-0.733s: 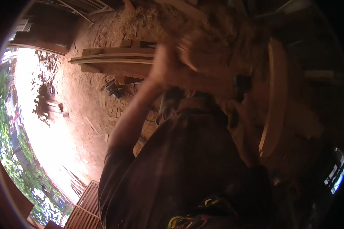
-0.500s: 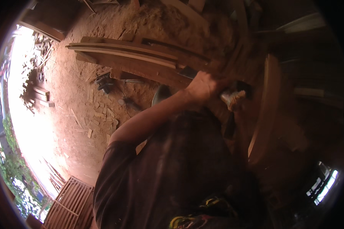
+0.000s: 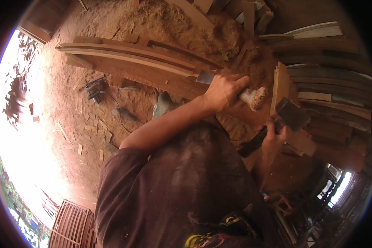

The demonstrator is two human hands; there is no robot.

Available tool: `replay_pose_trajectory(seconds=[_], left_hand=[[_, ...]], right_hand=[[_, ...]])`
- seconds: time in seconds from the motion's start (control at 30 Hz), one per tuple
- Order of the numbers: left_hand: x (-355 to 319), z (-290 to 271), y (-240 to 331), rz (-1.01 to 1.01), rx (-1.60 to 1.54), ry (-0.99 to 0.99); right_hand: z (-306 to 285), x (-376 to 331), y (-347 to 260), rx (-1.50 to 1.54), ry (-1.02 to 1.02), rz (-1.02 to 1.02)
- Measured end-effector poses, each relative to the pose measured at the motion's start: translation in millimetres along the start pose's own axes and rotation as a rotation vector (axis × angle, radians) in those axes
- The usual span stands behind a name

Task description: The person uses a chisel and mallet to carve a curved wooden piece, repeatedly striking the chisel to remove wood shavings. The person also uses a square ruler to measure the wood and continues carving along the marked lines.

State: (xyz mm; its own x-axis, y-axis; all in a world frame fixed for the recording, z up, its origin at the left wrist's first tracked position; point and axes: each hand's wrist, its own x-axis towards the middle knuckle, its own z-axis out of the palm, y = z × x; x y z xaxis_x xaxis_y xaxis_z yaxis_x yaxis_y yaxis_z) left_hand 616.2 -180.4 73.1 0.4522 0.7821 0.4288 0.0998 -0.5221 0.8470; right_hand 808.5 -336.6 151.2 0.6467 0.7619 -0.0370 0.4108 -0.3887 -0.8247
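My left hand [image 3: 226, 93] is closed around the handle of a chisel [image 3: 252, 97], whose struck end is frayed. The chisel's flat metal blade points left and lies at the right end of thin wooden strips, over a long wooden plank [image 3: 140, 76]. My right hand [image 3: 273, 136] grips a hammer [image 3: 292, 114] by its dark handle. The blocky dark hammer head is to the right of the chisel's frayed end, apart from it, beside an upright-looking board [image 3: 280, 87].
A power tool [image 3: 95, 91] with a cord rests on the sawdust-covered ground to the left. Small wood offcuts [image 3: 93, 129] are scattered nearby. Long boards [image 3: 330, 84] are stacked at right. A slatted wooden frame [image 3: 72, 225] stands lower left.
The hammer has moved from beside the chisel's frayed end away to the right and lower, with my right hand. My left hand still holds the chisel. The view has shifted somewhat and looks brighter.
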Motion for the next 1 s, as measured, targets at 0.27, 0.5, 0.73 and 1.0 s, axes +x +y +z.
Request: replay_pose_trajectory(seconds=[0.27, 0.5, 0.73, 1.0], left_hand=[[11, -7, -7, -0.040, -0.103, 0.284], [11, -7, -9, -0.068, -0.193, 0.298], [13, -9, -14, -0.041, -0.122, 0.258], [22, 6, -15, -0.070, -0.022, 0.203]], right_hand=[[-5, 15, -122, 0.006, 0.187, -0.699], [50, 8, -118, -0.391, -0.066, -0.766], [26, 17, -128, -0.284, 0.039, -0.474], [35, 9, -121, -0.535, -0.147, -0.596]])
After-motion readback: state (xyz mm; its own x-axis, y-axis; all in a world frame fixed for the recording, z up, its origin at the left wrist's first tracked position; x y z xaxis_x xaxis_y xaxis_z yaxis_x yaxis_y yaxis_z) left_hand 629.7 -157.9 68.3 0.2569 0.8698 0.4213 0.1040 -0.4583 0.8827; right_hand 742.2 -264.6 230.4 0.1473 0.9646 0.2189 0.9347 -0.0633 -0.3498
